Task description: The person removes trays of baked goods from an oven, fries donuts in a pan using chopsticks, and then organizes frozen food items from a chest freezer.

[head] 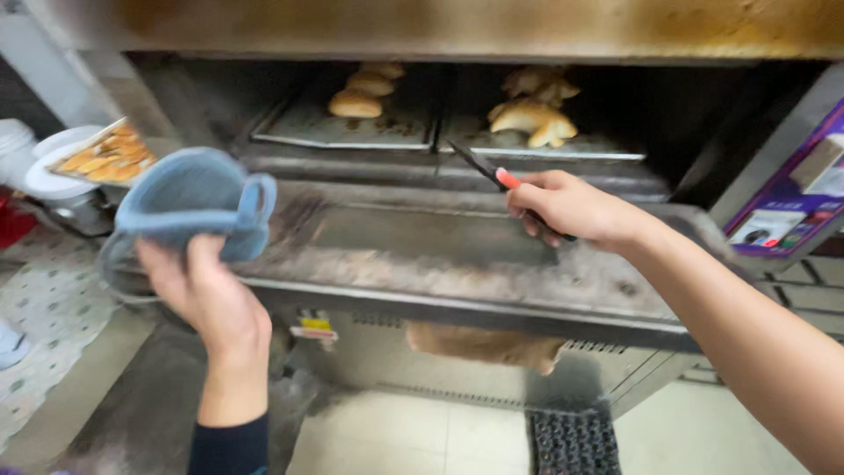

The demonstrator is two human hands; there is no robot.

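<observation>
Left hand grips a folded blue-grey oven cloth, raised before the open oven door. Right hand is closed around dark tongs with an orange tip, pointing over the door toward two trays: left tray and right tray, both carrying golden pastries beneath a low oven roof.

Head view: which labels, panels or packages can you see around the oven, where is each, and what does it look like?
Control panel: right of the oven opening, tilted rectangle, purple with white and grey patches.
Sticker: on the oven front below the open door, small, yellow, red and white.
Flat pack: far left, orange-yellow picture, pale edge.
</observation>
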